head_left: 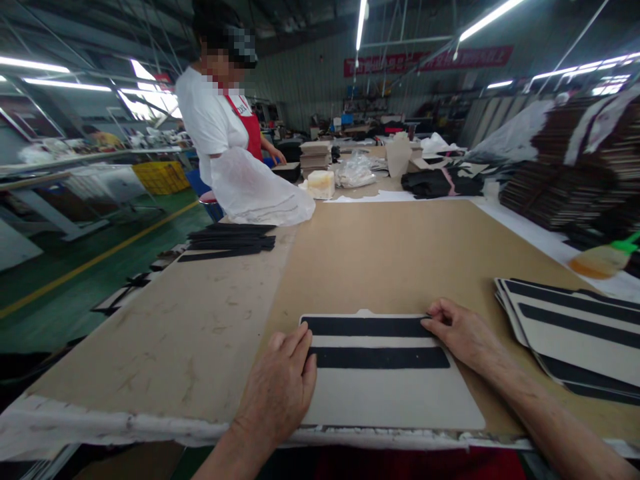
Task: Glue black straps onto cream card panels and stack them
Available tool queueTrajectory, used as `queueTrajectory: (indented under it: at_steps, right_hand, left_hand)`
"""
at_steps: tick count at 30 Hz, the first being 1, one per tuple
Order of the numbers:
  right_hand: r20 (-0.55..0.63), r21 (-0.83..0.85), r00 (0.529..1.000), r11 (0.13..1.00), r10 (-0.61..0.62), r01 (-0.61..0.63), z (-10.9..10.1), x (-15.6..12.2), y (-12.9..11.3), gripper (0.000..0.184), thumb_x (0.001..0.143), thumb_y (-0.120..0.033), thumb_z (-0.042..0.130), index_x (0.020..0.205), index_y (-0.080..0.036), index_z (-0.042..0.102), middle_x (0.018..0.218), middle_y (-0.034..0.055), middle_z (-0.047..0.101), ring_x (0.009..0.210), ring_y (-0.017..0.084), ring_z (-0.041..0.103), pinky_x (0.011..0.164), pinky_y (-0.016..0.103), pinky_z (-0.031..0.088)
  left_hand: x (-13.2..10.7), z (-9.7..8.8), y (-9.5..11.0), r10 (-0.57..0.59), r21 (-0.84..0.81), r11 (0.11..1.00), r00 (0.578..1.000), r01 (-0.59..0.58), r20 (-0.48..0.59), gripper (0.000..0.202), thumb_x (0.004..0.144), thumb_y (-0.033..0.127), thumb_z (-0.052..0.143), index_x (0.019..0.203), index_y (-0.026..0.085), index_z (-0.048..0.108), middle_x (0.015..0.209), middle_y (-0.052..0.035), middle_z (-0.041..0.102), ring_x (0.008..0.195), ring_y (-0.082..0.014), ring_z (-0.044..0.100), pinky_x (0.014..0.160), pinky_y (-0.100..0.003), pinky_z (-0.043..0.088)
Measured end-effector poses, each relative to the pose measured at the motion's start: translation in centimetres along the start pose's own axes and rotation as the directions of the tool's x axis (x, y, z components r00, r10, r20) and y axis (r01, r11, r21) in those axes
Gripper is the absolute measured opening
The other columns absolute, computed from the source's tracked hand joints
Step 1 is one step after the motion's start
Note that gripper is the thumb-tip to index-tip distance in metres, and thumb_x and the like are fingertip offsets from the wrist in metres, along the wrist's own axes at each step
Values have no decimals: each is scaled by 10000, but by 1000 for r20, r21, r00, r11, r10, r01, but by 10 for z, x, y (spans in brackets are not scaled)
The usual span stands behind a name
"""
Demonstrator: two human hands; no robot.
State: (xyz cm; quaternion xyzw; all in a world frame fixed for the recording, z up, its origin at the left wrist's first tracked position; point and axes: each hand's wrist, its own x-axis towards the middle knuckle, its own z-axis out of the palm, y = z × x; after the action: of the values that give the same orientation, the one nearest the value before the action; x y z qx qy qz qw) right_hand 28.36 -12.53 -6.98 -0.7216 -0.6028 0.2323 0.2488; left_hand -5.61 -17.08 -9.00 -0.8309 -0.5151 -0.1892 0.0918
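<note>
A flat cream panel (pixel 390 397) with two black strips across it lies at the near edge of the brown board (pixel 400 260). My left hand (pixel 280 390) rests flat on the panel's left end, fingers together and stretched onto the lower black strip (pixel 380 358). My right hand (pixel 463 333) presses its curled fingertips on the right end of the upper black strip (pixel 367 326). Neither hand grips anything.
A stack of similar striped panels (pixel 575 333) lies at the right. Black strips (pixel 230 240) are piled at the left. A person in a white shirt and red apron (pixel 220 120) stands at the far left by a plastic bag (pixel 260 190). Dark stacks (pixel 575 173) line the right side.
</note>
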Motion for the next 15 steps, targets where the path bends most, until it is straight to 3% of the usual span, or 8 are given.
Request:
queueTrajectory:
  at_steps: [15]
  right_hand:
    - [-10,-46,1000,999,-15,14,2,3,1,114,740,-351,566,709,-243,547,622,-13,613,596,176,555,579,303,370]
  left_hand:
    - [0,-2,3,6,58,998,999,-8,36,364,941,202,492,1229,58,662,1294,-166,660,1103,-307,604,976,-486,520]
